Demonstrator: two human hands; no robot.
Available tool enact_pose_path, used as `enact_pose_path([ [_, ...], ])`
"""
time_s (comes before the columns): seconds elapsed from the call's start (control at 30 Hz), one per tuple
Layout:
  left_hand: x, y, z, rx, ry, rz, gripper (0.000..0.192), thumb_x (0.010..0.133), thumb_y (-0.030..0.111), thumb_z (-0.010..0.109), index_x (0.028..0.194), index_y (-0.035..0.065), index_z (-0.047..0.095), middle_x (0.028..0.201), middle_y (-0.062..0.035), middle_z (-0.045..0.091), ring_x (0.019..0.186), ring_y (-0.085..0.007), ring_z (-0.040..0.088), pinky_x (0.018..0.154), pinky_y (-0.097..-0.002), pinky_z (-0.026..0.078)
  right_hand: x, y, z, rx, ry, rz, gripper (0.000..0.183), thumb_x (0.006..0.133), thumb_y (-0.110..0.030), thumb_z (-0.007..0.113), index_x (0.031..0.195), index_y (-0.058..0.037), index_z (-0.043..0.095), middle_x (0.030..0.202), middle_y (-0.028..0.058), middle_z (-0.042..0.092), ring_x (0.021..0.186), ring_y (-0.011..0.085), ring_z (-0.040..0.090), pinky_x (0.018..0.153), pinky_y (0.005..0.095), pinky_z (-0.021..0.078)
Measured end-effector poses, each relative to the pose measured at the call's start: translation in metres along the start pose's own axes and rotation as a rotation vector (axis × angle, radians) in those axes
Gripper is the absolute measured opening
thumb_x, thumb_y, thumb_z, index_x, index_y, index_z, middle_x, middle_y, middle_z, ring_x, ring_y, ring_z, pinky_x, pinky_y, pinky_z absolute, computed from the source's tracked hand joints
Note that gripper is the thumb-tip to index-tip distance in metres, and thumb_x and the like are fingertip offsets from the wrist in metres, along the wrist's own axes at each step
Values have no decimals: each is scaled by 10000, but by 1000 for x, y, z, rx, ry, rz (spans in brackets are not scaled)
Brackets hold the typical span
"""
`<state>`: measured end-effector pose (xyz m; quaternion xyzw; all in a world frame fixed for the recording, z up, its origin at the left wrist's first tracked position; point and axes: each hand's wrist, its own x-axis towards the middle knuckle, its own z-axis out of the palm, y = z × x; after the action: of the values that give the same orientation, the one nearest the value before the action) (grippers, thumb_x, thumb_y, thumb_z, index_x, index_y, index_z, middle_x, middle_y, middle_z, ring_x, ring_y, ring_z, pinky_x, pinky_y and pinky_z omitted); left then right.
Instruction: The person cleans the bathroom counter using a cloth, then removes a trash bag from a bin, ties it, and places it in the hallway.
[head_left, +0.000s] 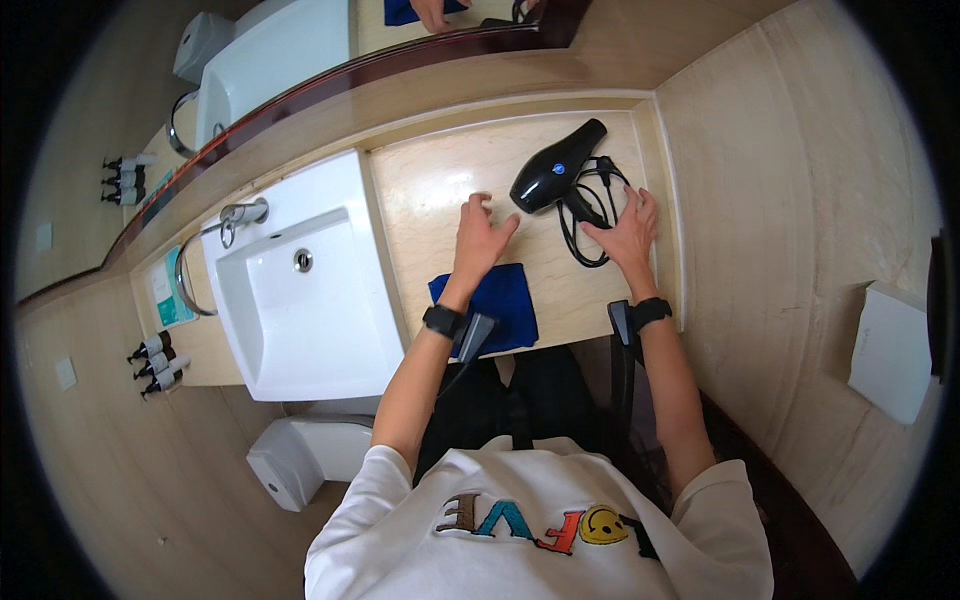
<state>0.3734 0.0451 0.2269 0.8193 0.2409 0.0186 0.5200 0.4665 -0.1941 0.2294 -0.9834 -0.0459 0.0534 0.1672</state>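
Observation:
A black hair dryer (551, 169) lies on the stone countertop (427, 165), its nozzle towards the mirror side and its handle towards my right hand. Its black power cord (581, 255) is looped around the handle, with the plug (604, 169) beside the barrel. My right hand (628, 232) is spread over the cord at the handle's end; whether it touches them is hard to tell. My left hand (484, 236), fingers apart and holding nothing, is left of the dryer. Partly under my left wrist is a folded dark blue cloth (502, 307).
To the left is a white washbasin (307, 315) with a metal faucet (246, 213). Several pump bottles (157, 364) and a metal ring (184, 274) are beyond it. A mirror (277, 67) runs along the back; a wall (739, 187) bounds the right. A toilet (300, 454) stands below the counter.

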Motion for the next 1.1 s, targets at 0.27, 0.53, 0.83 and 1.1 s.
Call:
enact_pose_path([
  [0.27,52,18,65,282,-14,93,852,659,438,832,1331,82,448,1116,-257,537,991,-403,554,857,-442,462,2,-9,16,-120,-164,22,1259,501,-563,860,1507,-193,199,1551,216,106,1394,466,159,1063,655,212],
  [0.53,56,30,66,332,-6,124,823,663,318,841,1362,106,463,1098,-237,577,990,-396,548,893,-458,417,-1,-13,30,-58,2,29,1028,563,-350,817,1446,-124,341,1470,240,240,1252,427,326,1018,570,267],
  [0.83,90,47,83,333,-52,197,773,687,252,821,1369,110,486,1136,-218,597,1017,-387,544,940,-457,386,12,-8,33,-5,106,84,826,624,-291,777,1341,-97,416,1412,269,272,1209,451,333,979,578,289],
  [1.1,104,78,92,169,122,209,657,690,80,792,1274,44,493,1220,-273,439,1069,-432,479,930,-482,411,33,-24,30,-18,57,219,735,667,-295,761,1304,-106,448,1414,276,233,1209,480,311,967,595,300],
])
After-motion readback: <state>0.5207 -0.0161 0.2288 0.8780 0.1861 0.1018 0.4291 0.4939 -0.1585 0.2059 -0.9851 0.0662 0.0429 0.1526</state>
